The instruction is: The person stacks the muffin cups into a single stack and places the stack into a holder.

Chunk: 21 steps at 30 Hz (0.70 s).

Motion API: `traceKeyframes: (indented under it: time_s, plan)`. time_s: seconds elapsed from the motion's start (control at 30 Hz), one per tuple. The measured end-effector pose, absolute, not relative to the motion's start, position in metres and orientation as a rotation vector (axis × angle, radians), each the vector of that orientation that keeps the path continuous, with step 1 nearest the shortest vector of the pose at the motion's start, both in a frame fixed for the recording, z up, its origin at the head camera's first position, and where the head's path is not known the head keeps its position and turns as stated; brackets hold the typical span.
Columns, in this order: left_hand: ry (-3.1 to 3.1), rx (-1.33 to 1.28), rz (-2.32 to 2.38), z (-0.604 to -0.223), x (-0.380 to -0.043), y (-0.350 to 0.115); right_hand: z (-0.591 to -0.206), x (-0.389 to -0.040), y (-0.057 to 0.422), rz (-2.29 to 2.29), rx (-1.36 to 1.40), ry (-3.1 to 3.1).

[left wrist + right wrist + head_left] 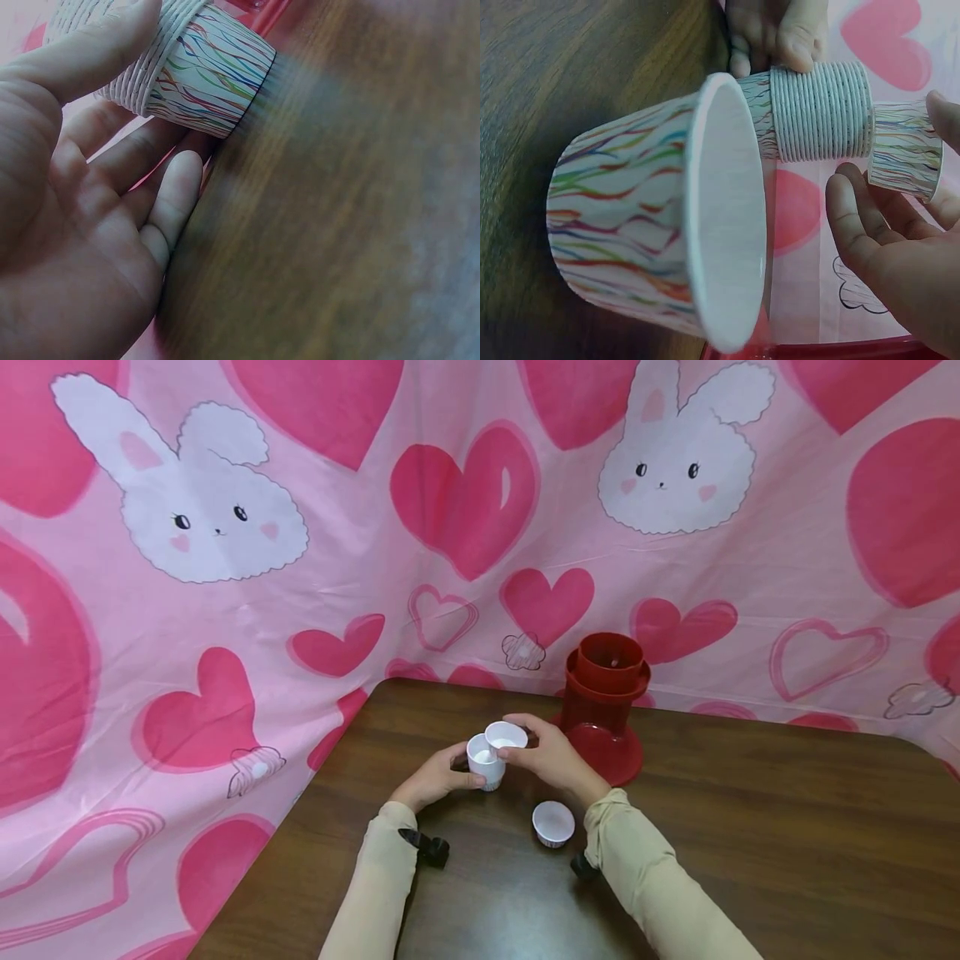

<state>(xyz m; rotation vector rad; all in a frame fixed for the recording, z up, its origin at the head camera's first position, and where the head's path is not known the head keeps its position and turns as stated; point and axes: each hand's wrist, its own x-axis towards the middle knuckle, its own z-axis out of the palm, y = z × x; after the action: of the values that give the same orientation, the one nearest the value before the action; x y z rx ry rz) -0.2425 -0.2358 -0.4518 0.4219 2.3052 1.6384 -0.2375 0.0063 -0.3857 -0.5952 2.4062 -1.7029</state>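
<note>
A stack of nested white paper baking cups [489,774] with colourful wavy lines stands upright on the table, and my left hand [440,778] holds it with thumb and fingers round its side. In the left wrist view, the thumb lies across the rolled rims of the stack [214,71]. My right hand [553,756] pinches a single paper cup [507,732] at the mouth of the stack. The right wrist view has this single cup [906,142] base outward, its rim against the stack's top. Another paper cup [553,825] sits mouth up below the right hand.
Behind the right hand stands a red cylindrical holder [600,706] with a wide round base. The brown wooden table [787,835] reaches to a pink cloth [480,610] with hearts and rabbits. Black straps [427,847] show at both wrists.
</note>
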Motion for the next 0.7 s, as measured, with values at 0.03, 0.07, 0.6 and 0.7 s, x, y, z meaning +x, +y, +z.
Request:
traceKeyframes:
  time_s: [0.03,0.07,0.6,0.7]
  plan:
    - [2.305,0.429,1.639,-0.452,-0.243,-0.236,-0.386,-0.238,0.005,-1.709,-0.604,2.402]
    - [2.305,0.435,1.64,-0.452,-0.244,-0.236,-0.386,-0.238,0.004,-1.715,-0.608,2.398]
    - [2.268,0.496,1.653,-0.451,-0.244,-0.235,-0.383,-0.243,-0.01,-1.766,-0.604,2.327]
    - [2.258,0.498,1.661,-0.452,-0.245,-0.235,-0.383,-0.243,-0.012,-1.742,-0.593,2.361]
